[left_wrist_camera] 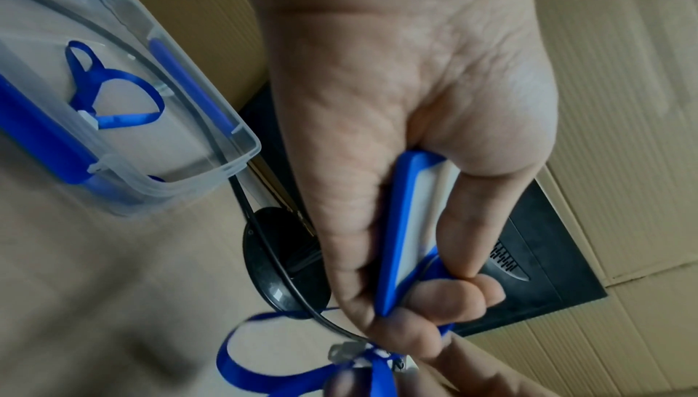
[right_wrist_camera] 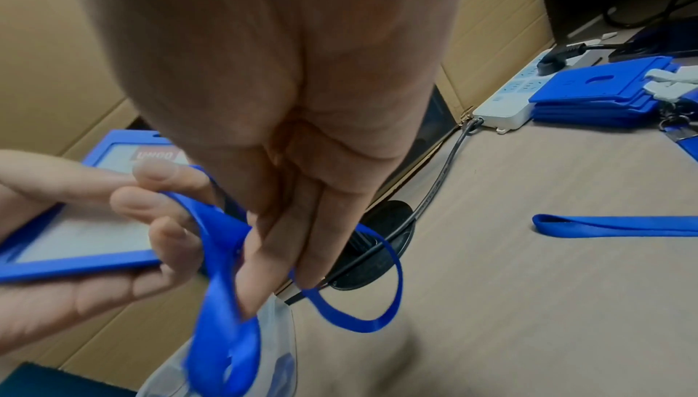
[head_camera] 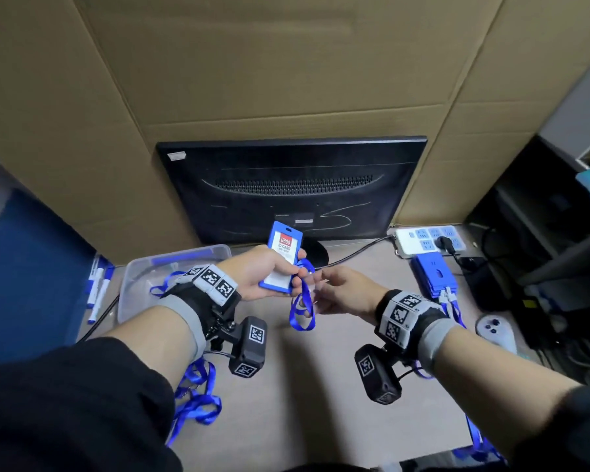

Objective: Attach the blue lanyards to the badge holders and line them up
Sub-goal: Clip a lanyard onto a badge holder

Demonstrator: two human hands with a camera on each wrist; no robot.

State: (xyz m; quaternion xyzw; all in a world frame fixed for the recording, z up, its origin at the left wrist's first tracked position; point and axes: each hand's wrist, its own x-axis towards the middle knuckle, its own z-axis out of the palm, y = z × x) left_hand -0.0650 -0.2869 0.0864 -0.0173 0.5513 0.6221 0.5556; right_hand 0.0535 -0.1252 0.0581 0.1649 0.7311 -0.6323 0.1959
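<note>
My left hand (head_camera: 269, 272) grips a blue badge holder (head_camera: 281, 257) with a white ID card in it, raised above the desk. Its thumb and fingers (left_wrist_camera: 457, 284) clamp the holder's edge (left_wrist_camera: 396, 224) and part of a blue lanyard (head_camera: 302, 310) against it. The lanyard's loop hangs below the holder. My right hand (head_camera: 338, 289) reaches in from the right, and its fingers (right_wrist_camera: 272, 254) pinch the lanyard (right_wrist_camera: 223, 242) near the pale clip (left_wrist_camera: 347, 349). The holder's top slot is free of the strap.
A clear plastic box (head_camera: 133, 277) with a lanyard inside sits at left, loose lanyards (head_camera: 198, 396) nearer me. A stack of blue badge holders (head_camera: 433, 274) lies at right by a power strip (head_camera: 430, 240). A monitor (head_camera: 293, 189) stands behind, its cable crossing the desk.
</note>
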